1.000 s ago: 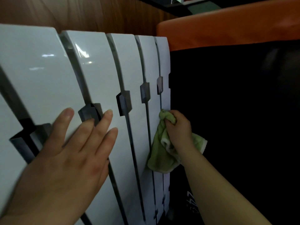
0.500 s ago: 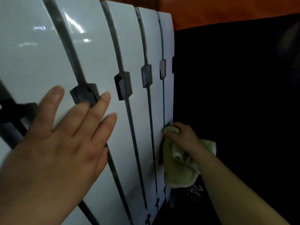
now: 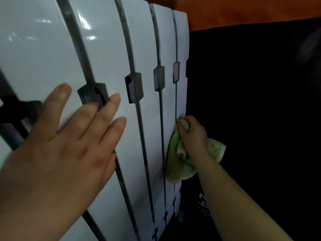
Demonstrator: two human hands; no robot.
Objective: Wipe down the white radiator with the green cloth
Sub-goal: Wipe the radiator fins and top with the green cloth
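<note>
Head view: right hand (image 3: 195, 136) fingers (image 3: 182, 127) curl round bunched green cloth (image 3: 174, 164) on glossy white radiator (image 3: 149, 49); left hand (image 3: 57, 159) spread flat.

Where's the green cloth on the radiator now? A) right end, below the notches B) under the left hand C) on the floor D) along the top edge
A: the right hand grips the green cloth against the right end of the white radiator, below its notches; the left hand lies flat further left.
</note>
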